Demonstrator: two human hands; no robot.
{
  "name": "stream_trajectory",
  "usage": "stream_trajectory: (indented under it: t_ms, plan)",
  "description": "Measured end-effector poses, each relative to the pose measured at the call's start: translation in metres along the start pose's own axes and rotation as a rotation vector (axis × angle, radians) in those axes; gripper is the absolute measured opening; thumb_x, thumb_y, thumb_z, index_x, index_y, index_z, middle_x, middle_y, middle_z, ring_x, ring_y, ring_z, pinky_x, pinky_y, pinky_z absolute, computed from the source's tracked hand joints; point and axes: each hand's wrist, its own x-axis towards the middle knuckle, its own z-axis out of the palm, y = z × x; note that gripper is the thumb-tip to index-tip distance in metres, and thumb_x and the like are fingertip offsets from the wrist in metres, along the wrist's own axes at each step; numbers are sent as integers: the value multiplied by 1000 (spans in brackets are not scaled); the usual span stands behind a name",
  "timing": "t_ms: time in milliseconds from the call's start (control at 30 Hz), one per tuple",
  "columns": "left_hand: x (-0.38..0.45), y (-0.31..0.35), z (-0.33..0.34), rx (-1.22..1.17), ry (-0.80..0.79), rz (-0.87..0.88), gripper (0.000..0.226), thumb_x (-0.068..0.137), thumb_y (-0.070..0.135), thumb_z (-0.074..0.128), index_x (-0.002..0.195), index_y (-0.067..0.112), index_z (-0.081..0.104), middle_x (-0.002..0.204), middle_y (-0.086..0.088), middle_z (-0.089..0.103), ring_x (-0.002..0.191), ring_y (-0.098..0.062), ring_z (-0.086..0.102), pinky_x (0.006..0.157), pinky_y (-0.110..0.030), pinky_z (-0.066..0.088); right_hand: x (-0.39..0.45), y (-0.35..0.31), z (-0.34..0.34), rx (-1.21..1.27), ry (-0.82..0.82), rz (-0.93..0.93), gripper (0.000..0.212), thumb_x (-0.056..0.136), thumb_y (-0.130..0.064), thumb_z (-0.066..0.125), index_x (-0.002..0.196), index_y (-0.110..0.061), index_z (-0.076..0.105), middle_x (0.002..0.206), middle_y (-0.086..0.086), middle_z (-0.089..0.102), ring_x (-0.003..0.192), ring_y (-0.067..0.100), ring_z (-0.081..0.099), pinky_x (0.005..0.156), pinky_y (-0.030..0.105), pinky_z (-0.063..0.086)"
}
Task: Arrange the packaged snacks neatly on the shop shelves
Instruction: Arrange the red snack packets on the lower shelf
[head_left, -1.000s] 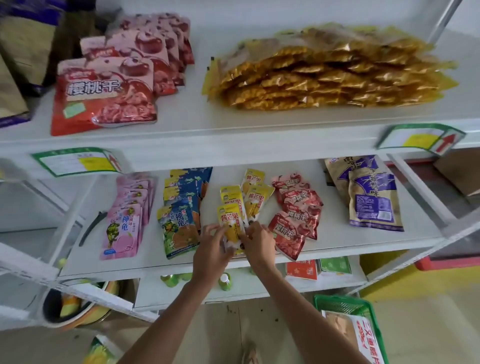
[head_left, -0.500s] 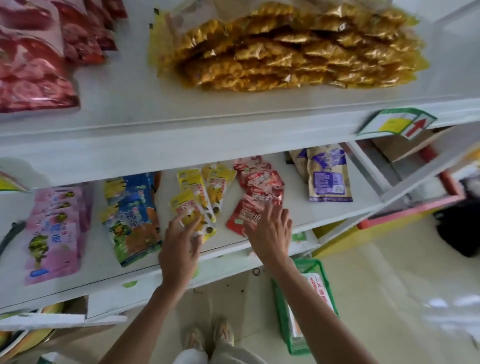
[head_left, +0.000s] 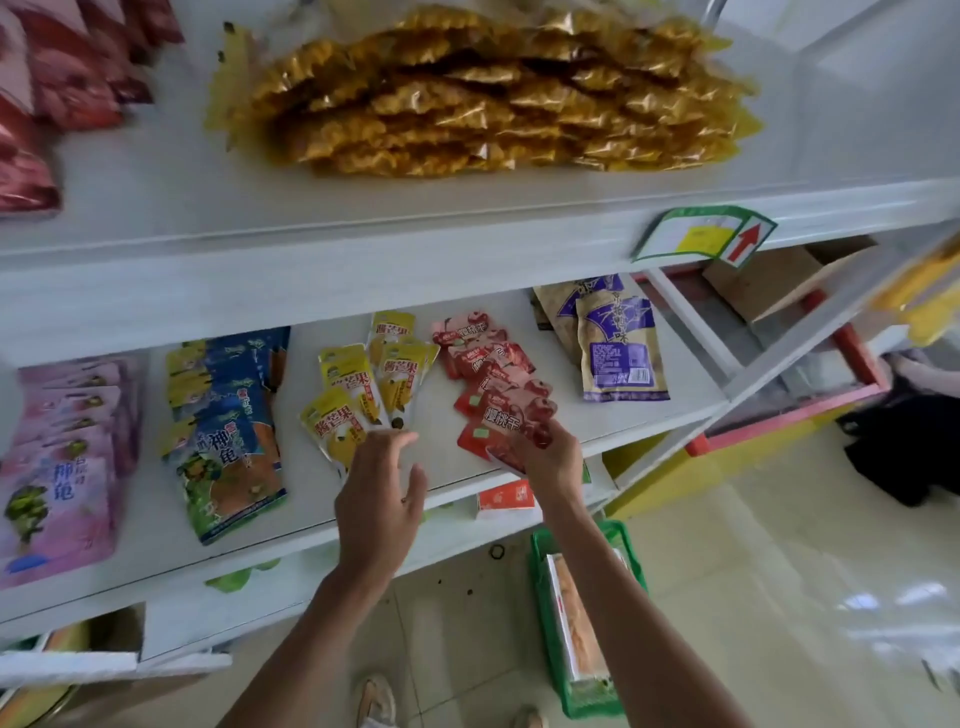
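On the middle white shelf (head_left: 618, 415) lie rows of small packets: yellow mango packets (head_left: 358, 384), red cherry packets (head_left: 493, 379), blue-green packets (head_left: 223, 415), pink packets (head_left: 62, 457) and purple-tan packets (head_left: 618, 343). My left hand (head_left: 379, 499) hovers open just in front of the nearest yellow packet, fingers spread. My right hand (head_left: 550, 457) grips the front red cherry packet (head_left: 511, 423) at its lower edge, lifting it off the shelf's front.
The top shelf holds a heap of golden snack bags (head_left: 478, 88) and red bags (head_left: 62, 78) at the left. A price tag (head_left: 701, 234) hangs on its edge. A green basket (head_left: 582, 623) with a packet stands on the floor below right.
My left hand has let go of the yellow packets and drawn back. My right hand moved from the yellow packets to the red row and closed on the front red packet.
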Motion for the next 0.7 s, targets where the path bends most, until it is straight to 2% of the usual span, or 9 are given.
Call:
stream_trajectory:
  t_ms: [67,133,200,267,333,433,533,633,700]
  plan:
    - [7,21,4,-137,-91,-168,42,99,43,61,133,19,58,122,10,66,98,-7,65,72,-28,56,-7,-6,-20,125,-140,-31,11,95,-14,75,96,-22,69,92,-1,79,83,16,78,68,29,64]
    - [16,46,4,-442,-235,-398,48,97,59,59,130,24,59,111,20,70,95,0,68,77,-21,55,-13,-11,-38,185,-307,-69,5,98,-14,71,100,-10,69,91,9,79,85,26,78,71,40,65]
    - [16,72,3,-647,-293,-460,27,102,48,61,106,21,65,78,17,69,72,0,64,66,-13,47,-18,-10,-53,145,-444,-160,8,100,-16,69,99,-8,69,91,21,75,82,37,74,77,59,59]
    - [10,99,1,-696,-216,-453,23,102,32,64,87,15,66,58,14,59,54,2,51,55,-13,38,-22,-9,-68,105,-552,-249,7,101,-16,68,96,-12,70,91,22,73,82,45,71,79,62,56]
    - [2,118,0,-745,-102,-498,13,99,22,69,91,14,74,69,9,72,60,0,64,58,-14,47,-26,-10,-83,111,-611,-289,13,102,-20,68,96,-10,70,89,19,75,83,46,70,75,58,57]
    - [-11,147,-4,-820,31,-575,7,97,18,72,97,15,78,84,2,80,74,-9,75,63,-19,56,-34,-11,-102,153,-680,-351,41,105,-39,60,90,-1,64,80,21,69,68,30,61,63,47,47]
    - [-23,176,-11,-879,81,-714,9,97,20,73,102,18,79,93,-1,82,84,-15,79,68,-21,58,-50,-11,-115,133,-662,-416,59,105,-54,52,85,2,55,80,34,60,66,25,53,57,52,42]
    - [-29,195,-22,-890,68,-722,9,97,25,73,100,21,80,93,2,82,84,-10,78,67,-16,55,-63,-16,-129,101,-603,-472,58,104,-52,51,79,0,49,73,31,56,60,24,48,53,55,40]
    - [-31,203,-32,-832,42,-714,16,94,39,75,96,24,79,91,9,80,84,-3,74,71,-17,53,-69,-24,-137,38,-562,-537,55,102,-49,56,76,-1,48,70,28,55,55,24,45,50,52,39]
